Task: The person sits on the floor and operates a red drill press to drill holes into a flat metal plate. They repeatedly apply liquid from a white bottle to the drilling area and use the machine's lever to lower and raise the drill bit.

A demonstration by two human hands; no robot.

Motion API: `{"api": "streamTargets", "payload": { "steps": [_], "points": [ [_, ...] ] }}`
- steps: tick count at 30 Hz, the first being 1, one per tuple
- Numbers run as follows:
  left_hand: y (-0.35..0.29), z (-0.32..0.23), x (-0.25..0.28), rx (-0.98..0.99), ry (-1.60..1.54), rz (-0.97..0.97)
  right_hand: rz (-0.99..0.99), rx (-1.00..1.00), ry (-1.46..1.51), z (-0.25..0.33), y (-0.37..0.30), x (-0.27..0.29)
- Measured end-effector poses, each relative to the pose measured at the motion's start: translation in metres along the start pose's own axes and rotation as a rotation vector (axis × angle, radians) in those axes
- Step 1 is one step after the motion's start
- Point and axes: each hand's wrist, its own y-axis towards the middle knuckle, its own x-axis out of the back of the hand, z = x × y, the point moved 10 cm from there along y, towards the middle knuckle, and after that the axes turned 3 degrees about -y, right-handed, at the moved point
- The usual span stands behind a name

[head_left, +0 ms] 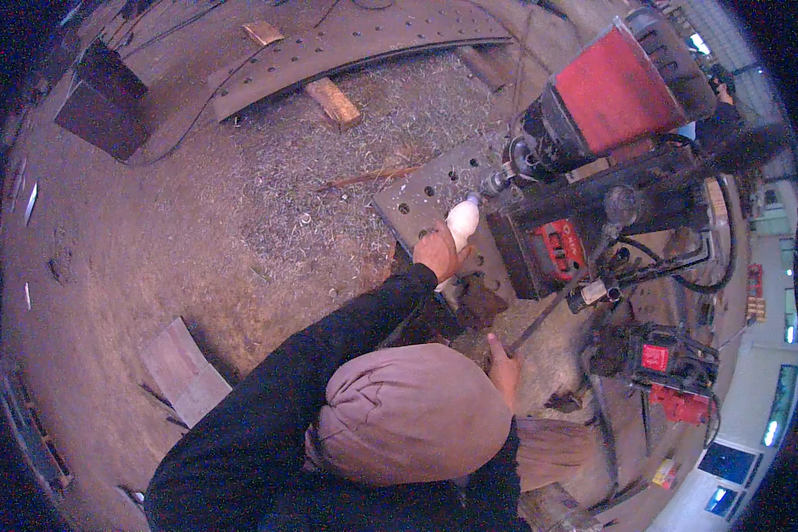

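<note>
My left hand [441,254], at the end of a black sleeve, is closed round a white squeeze bottle [462,223]. The bottle's tip points at the bit and chuck [498,182] of a red and black drill press [616,89], over a perforated metal plate [424,182]. Lower and to the right, my right hand [504,371] is wrapped at the end of a dark lever [550,319] running up to the drill, its thumb raised. A brown head cloth [417,412] hides the right forearm and part of that hand.
Metal shavings [297,195] cover the ground left of the plate. Another long perforated plate [363,49] rests on wood blocks [334,102] at the far side. A dark box-shaped steel piece [102,111] stands far left. A second red and black machine [669,359] is at right.
</note>
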Motion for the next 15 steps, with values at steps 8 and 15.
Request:
{"api": "streamTargets", "payload": {
  "steps": [8,15],
  "points": [
    [-0.004,-0.006,0.015,0.014,-0.011,-0.031,0.018,0.157,0.166,-0.031,0.061,-0.057],
    [0.002,0.000,0.006,-0.035,-0.013,-0.017,0.181,0.371,0.368,0.054,0.090,-0.145]
  ]
}}
